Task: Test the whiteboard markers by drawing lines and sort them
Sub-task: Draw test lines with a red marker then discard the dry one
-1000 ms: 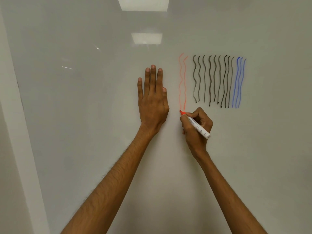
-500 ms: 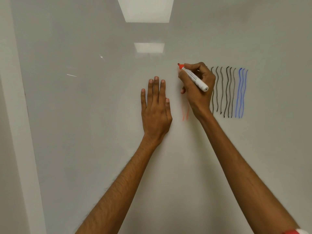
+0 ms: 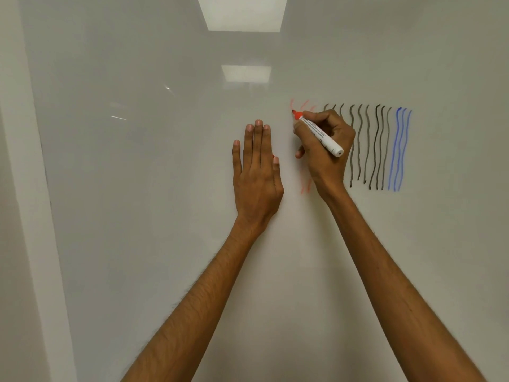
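Observation:
My right hand grips a white marker with a red tip, its tip touching the whiteboard at the top of a faint new red line. Two earlier faint red wavy lines run down behind that hand, mostly hidden. To the right are several black wavy lines and three blue wavy lines. My left hand lies flat on the board with straight fingers, just left of the red lines. A small red thing peeks out beside its thumb; what it is I cannot tell.
The board's pale left frame runs down the left side, with wall beyond it. Ceiling lights reflect in the board near the top. No other markers or containers are in view.
My right hand rose with the marker from the bottom of the red lines to their top and started a third red stroke. My left hand stayed flat on the board.

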